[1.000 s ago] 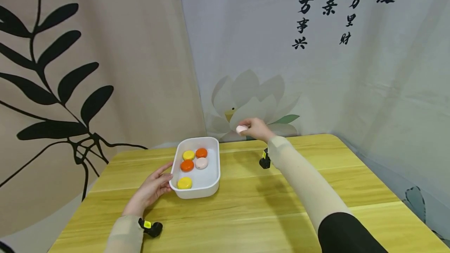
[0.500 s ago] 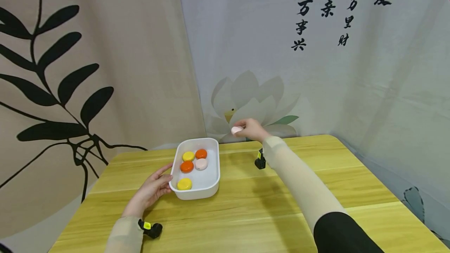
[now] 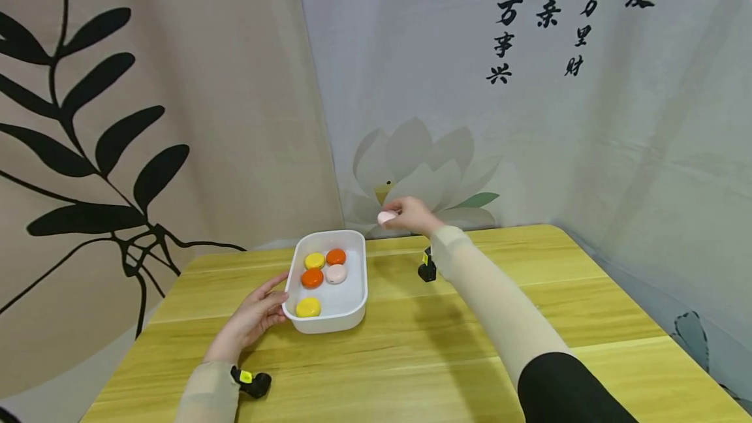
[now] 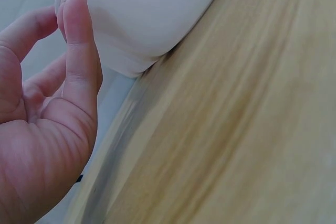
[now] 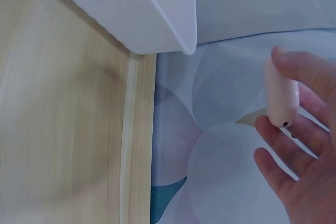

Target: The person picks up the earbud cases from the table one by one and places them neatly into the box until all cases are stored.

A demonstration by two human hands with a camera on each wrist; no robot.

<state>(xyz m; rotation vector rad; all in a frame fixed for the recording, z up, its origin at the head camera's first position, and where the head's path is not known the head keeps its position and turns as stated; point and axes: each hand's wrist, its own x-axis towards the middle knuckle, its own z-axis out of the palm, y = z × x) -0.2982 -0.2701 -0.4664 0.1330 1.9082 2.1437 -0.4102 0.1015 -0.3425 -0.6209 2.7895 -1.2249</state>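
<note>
My right hand (image 3: 413,214) pinches a pale pink rounded disc (image 3: 387,217) between thumb and fingers. It is above the table's back edge, to the right of a white rectangular box (image 3: 354,320). In the right wrist view, the pink disc (image 5: 282,95) stands edge-on, a small dark hole at its lower end. My left hand (image 3: 252,318) holds the box's left rim near its front corner; the left wrist view shows thumb and finger meeting at the rim. Inside the box lie yellow discs (image 3: 308,307), orange discs (image 3: 313,278) and another pink disc (image 3: 336,273).
The wooden table (image 3: 388,371) carries the box near its back edge. Behind it hangs a printed cloth (image 3: 470,116) with a lotus and dark writing. On the left is a beige cloth (image 3: 235,116) with dark leaves. Each wrist bears a small black camera (image 3: 256,384).
My right hand has moved left toward the box with the pink disc between its fingers. The left hand and the box have stayed where they were.
</note>
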